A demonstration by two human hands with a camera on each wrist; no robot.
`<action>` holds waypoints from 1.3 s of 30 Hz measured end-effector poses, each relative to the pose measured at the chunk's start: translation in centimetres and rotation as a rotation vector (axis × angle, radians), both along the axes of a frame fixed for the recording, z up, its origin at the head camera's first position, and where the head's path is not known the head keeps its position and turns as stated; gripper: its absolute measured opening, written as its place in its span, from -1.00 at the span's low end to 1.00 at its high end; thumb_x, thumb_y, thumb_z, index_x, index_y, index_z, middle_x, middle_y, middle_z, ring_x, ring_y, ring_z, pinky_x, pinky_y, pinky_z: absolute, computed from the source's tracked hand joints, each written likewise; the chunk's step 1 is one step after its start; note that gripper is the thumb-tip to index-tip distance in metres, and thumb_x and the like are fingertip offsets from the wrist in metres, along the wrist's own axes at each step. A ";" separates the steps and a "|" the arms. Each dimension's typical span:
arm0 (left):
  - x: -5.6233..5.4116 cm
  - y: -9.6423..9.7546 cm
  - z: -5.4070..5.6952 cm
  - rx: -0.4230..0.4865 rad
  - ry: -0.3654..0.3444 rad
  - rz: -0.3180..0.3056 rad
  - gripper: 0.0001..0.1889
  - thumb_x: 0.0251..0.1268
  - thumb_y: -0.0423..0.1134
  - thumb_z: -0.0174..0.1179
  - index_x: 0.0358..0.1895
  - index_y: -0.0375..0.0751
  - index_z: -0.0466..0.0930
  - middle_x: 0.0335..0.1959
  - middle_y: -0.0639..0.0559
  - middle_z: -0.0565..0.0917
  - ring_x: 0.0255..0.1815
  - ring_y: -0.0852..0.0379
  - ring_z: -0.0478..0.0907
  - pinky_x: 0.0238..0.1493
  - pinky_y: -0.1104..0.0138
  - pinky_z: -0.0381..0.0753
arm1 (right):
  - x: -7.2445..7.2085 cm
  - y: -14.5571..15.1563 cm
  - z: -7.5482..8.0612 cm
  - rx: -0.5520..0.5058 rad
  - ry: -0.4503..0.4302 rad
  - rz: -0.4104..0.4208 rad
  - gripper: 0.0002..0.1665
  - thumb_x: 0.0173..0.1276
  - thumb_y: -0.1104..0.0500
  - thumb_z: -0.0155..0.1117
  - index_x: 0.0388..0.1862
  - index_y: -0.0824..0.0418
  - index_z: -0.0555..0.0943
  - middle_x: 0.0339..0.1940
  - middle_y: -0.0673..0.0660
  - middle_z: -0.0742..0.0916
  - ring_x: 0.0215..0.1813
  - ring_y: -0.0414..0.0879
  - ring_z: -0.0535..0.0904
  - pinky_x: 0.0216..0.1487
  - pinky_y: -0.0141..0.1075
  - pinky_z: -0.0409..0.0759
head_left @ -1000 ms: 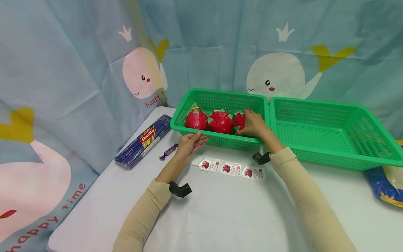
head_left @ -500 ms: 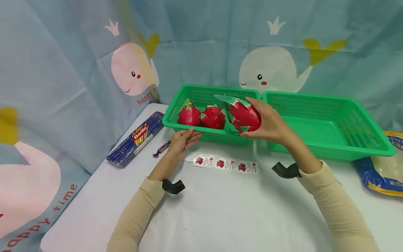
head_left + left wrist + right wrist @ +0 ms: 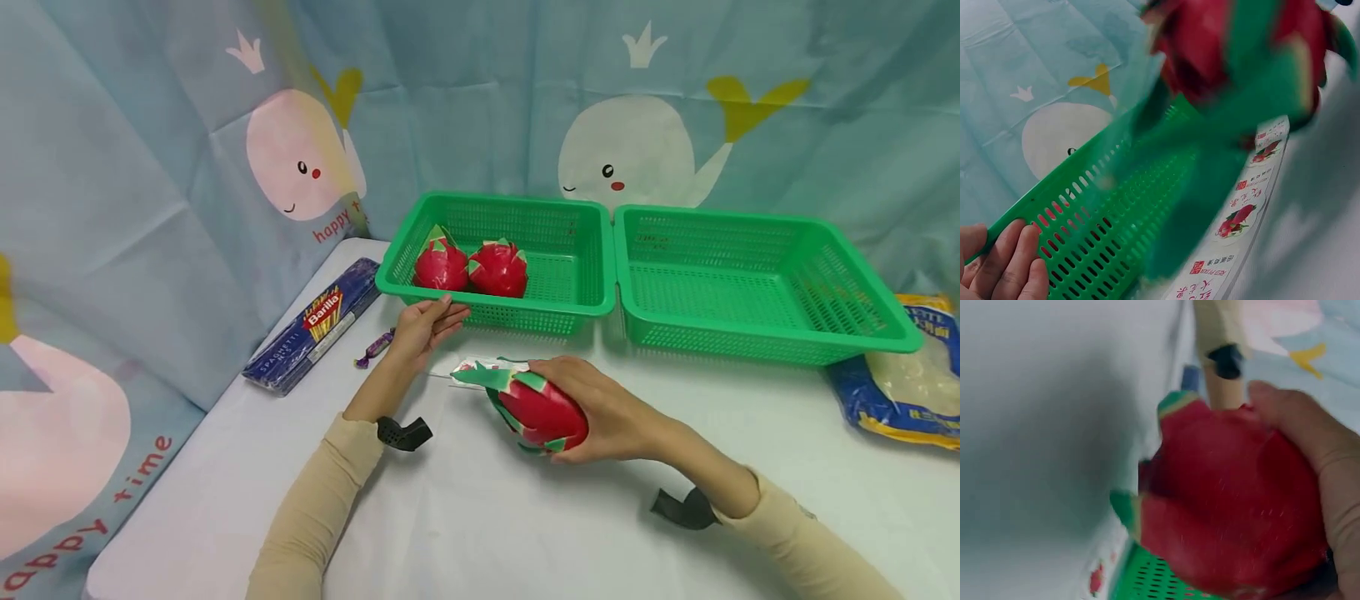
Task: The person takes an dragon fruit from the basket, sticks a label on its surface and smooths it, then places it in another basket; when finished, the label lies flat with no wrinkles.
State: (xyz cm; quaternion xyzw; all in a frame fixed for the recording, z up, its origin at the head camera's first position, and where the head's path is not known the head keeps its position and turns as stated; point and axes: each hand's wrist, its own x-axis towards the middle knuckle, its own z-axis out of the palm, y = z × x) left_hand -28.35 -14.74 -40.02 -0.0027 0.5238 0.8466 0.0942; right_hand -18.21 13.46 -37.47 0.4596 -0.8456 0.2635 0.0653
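My right hand [image 3: 611, 408] grips a red dragon fruit [image 3: 546, 414] with green-tipped scales over the white table, its leafy end pointing left. In the right wrist view the thumb [image 3: 1294, 415] lies along its side. My left hand [image 3: 422, 332] holds the front rim of the left green basket [image 3: 555, 307], thumb at the rim and fingers against the outer wall in the left wrist view. Two more dragon fruits [image 3: 441, 265] sit at that basket's left end. A strip of dragon fruit stickers [image 3: 1238, 222] lies in front of the basket, partly hidden by the held fruit in the head view.
A second green basket [image 3: 757, 340], holding nothing, stands to the right. Under its right end is a blue and yellow bag [image 3: 870, 408]. A Barilla spaghetti pack [image 3: 315, 329] and a purple wrapped candy [image 3: 373, 348] lie to the left. A whale-print curtain [image 3: 465, 100] hangs behind.
My right hand has lifted the rightmost dragon fruit out of the left basket and brought it toward me, over the sticker strip. My left hand has stayed at the basket rim.
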 end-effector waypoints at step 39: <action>0.4 0.4 -0.1 -0.453 0.194 -0.187 -0.64 0.32 -0.25 0.09 0.05 -0.47 0.47 -0.16 -0.10 0.71 -0.09 0.10 0.66 0.09 0.21 0.51 | -5.2 3.2 -4.2 0.131 -0.221 -0.425 -0.69 0.03 0.25 0.38 -0.23 0.37 0.60 -0.33 0.23 0.62 -0.24 0.07 0.56 -0.38 -0.17 0.56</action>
